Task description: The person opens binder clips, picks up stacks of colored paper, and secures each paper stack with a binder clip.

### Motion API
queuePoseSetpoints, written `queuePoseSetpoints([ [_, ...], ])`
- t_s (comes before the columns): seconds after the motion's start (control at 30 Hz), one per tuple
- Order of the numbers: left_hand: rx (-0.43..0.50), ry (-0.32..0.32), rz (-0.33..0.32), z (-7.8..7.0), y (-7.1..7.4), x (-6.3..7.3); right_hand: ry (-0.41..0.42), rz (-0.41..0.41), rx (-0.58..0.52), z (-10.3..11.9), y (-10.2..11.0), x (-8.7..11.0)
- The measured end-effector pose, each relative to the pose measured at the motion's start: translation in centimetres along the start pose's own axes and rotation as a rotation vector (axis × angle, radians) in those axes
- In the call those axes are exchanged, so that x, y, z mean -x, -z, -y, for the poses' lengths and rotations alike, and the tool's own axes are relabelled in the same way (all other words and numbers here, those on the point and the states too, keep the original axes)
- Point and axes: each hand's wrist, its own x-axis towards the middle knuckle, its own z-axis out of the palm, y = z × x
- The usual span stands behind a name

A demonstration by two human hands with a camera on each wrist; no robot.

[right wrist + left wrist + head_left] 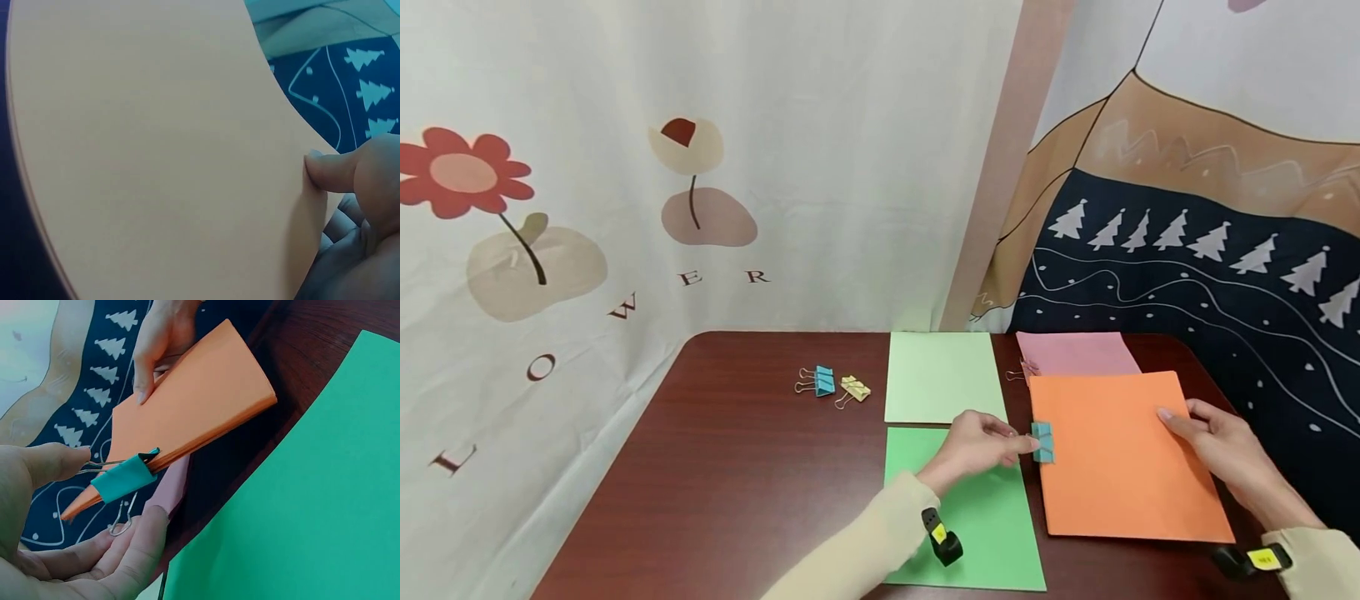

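A stack of orange paper [1120, 458] is raised at the right of the table, with a teal binder clip [125, 478] on its left edge. My left hand [981, 446] is at this clip: in the left wrist view the thumb touches one wire handle and the fingertips lie at the other. My right hand [1232, 450] pinches the stack's right edge, thumb [334, 172] on top and fingers beneath. Pink paper [1075, 354] lies behind the orange stack and is partly hidden by it. Green paper [970, 533] lies under my left forearm.
Pale green paper [943, 375] lies at the back of the dark wooden table [760, 483]. To its left are a blue binder clip [824, 381] and a yellow binder clip [855, 387]. Printed curtains [850, 167] hang behind the table.
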Motion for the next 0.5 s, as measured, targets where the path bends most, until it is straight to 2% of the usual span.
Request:
queuePoseSetpoints([
  [0.17, -0.065, 0.023, -0.006, -0.4, -1.4, 0.2, -0.053, 0.044, 0.032, -1.2, 1.1, -0.1],
  [0.37, -0.211, 0.054, -0.037, -0.9, -2.9, 0.6, -0.108, 0.104, 0.037, -2.5, 1.8, -0.5],
  [0.5, -0.248, 0.059, -0.032, -1.1, -3.8, 0.9, -0.128, 0.128, 0.061, -3.3, 1.8, -0.7],
])
